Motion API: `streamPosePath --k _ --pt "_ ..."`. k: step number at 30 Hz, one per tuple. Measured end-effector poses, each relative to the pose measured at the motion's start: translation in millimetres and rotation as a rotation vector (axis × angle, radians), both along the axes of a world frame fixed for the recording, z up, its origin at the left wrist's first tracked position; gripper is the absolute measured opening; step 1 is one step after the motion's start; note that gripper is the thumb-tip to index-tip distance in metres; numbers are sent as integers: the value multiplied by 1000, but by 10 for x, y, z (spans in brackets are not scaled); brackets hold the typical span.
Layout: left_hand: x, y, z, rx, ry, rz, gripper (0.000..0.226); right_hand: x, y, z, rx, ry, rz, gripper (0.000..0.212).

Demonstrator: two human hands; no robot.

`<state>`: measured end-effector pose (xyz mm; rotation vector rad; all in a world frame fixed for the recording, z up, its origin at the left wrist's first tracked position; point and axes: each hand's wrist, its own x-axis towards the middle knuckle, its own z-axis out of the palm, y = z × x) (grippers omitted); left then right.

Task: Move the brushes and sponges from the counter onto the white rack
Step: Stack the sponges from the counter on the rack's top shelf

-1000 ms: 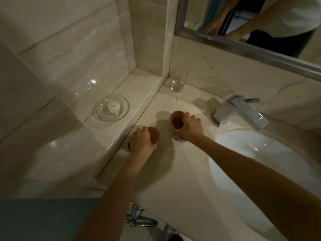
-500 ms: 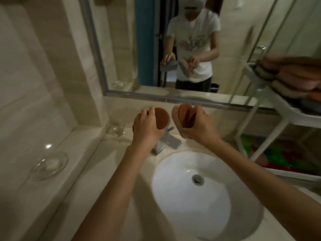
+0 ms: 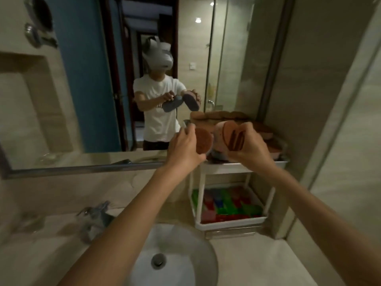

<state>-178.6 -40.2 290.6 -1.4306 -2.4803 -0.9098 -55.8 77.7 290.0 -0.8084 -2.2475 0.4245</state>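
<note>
Held up before the white rack [image 3: 226, 168].
The left hand [image 3: 185, 146] gripped a round brown sponge [image 3: 204, 141], the right hand [image 3: 252, 150] a pink strapped sponge [image 3: 226, 133], both at one o'clock before the rack's top tier.

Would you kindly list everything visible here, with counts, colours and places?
round brown sponge: one, brown, held mid-frame
oval pink sponge with brown strap: one, pink and brown, held beside it
white two-tier rack: one, white, at right
piled sponges: several, brownish, top tier
coloured blocks: several, red, green, blue, lower tier
white sink basin: one, white, bottom centre
chrome faucet: one, silver, left of basin
framed mirror: one, metal-edged, upper left
stone counter: one, beige, around basin
left hand: one, grips the round sponge
right hand: one, grips the oval sponge
</note>
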Motion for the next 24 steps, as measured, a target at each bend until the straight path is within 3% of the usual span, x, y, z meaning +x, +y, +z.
streamPosePath --k 9,12,24 --pt "318 961 182 -132 89 -114 65 421 1005 206 205 -278 -51 54" --pt "311 1146 173 -179 90 -126 67 391 1188 155 284 -394 -17 60" --pt "253 1544 80 -255 0 -83 70 244 1527 -7 197 -484 80 65"
